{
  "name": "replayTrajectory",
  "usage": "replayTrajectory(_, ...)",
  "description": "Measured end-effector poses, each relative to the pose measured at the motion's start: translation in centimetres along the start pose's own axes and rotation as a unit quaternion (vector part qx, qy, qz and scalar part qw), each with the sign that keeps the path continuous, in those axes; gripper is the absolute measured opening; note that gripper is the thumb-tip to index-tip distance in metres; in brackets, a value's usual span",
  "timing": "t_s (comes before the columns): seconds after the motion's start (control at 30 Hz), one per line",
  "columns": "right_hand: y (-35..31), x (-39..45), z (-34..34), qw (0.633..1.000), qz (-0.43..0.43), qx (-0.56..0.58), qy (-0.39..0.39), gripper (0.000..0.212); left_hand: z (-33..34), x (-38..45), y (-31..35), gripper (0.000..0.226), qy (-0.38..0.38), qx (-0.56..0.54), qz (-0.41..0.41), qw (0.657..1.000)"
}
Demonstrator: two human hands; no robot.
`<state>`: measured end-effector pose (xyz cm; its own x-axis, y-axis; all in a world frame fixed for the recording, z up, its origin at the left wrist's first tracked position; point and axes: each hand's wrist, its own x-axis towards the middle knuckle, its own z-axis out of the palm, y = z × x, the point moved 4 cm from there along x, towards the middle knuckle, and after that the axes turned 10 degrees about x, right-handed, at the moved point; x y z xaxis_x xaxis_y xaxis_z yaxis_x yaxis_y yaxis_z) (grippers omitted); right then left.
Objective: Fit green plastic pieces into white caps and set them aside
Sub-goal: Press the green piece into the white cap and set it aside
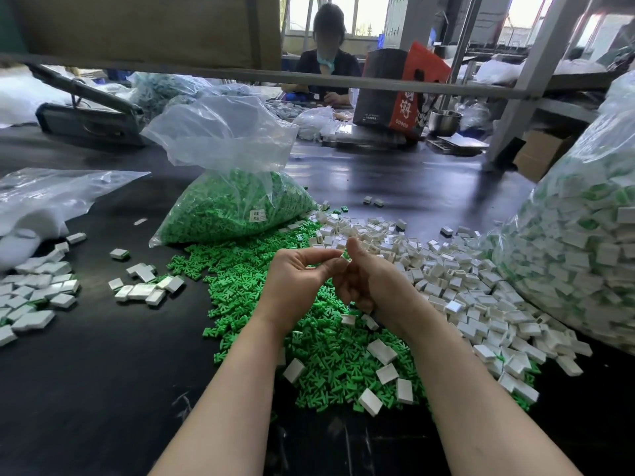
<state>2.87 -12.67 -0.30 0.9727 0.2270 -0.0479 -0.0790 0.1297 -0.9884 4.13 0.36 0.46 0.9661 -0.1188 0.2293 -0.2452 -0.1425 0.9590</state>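
Pushing a green piece into a white cap

Both hands meet above the desk (103,372) — the left hand (295,280) and right hand (371,286) pinch one white cap (345,255) together, green just showing inside. Next, I think: press it snug, then drop it on the finished pile (37,297) at the left.

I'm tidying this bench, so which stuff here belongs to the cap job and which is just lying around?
Job: left hand, right hand, held white cap, green pieces, loose white caps, finished caps.
Lying about: red box, metal bowl.
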Motion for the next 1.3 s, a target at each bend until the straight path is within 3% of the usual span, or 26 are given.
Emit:
replayTrajectory(0.53,0.57,0.25,-0.66,0.997,-0.012,0.069,-0.038,0.05,0.41,-0.12,0.32,0.015,-0.027,-0.011,0.015,0.999)
replayTrajectory(0.9,0.69,0.31,-0.69,0.997,-0.017,0.056,-0.057,0.062,0.46,-0.09,0.27,0.017,-0.015,-0.023,0.006,1.0)
replayTrajectory(1.23,0.65,0.35,-0.33,0.996,-0.005,0.072,-0.06,0.056,0.46,-0.02,0.33,0.023,-0.018,-0.03,0.013,0.999)
replayTrajectory(1.3,0.61,0.32,-0.25,0.997,0.011,0.047,-0.068,0.068,0.36,-0.03,0.28,0.024,-0.014,-0.029,0.01,0.999)
